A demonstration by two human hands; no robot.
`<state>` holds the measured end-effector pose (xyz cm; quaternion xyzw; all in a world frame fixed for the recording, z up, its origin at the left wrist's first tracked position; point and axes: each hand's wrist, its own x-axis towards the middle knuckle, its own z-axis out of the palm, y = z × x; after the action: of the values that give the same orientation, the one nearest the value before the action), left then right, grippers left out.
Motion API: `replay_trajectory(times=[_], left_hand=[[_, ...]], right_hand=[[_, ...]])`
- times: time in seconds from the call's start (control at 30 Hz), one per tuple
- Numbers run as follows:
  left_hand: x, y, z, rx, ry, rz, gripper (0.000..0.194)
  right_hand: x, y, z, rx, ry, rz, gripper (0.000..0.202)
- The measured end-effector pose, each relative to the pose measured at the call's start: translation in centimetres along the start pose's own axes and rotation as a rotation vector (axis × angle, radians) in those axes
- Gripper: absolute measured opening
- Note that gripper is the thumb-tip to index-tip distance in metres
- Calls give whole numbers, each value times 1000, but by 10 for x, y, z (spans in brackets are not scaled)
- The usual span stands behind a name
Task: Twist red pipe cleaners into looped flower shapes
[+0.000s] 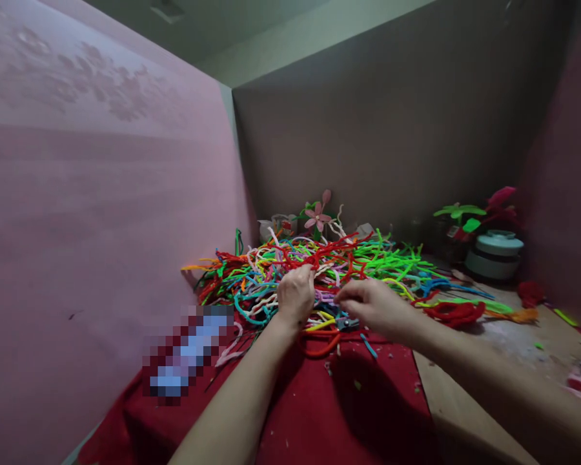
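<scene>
A tangled heap of fuzzy pipe cleaners [271, 278] in many colours lies in front of me. At its near side, my left hand [296, 296] is closed with the fingers curled; what it grips is hidden. Red pipe cleaners [319, 255] pass right by its fingertips. To the right, my right hand [372, 305] has thumb and forefinger pinched together, and anything between them is too small to make out. Just below that hand sits a small metal clipper-like tool [347, 323]. An orange-red pipe cleaner [319, 353] bends in a loop on the red cloth [310, 413].
Pink pipe-cleaner flowers [316, 216] stand behind the heap. On the right are a pale lidded jar [494, 255], a green pipe-cleaner flower [459, 211] and red bundles [458, 314]. A blurred-out blue object [188, 355] lies left. Panels [126, 258] enclose the table.
</scene>
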<state>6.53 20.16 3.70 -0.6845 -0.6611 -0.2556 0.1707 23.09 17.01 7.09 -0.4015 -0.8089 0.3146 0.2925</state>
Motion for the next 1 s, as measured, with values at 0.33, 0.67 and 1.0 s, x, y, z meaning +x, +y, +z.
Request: replay_trajectory(times=[0.33,0.67,1.0], left_hand=[[-10,10,-1,-46,57,268,23],[-23,23,1,-13,-101,359,18],[-32,41,-18,-217,-315,336,31]], right_hand=[[79,18,12,1034,140,444,11],[116,21,-3,1255,246,475,20],[127,47,-18,1210,422,531,20]])
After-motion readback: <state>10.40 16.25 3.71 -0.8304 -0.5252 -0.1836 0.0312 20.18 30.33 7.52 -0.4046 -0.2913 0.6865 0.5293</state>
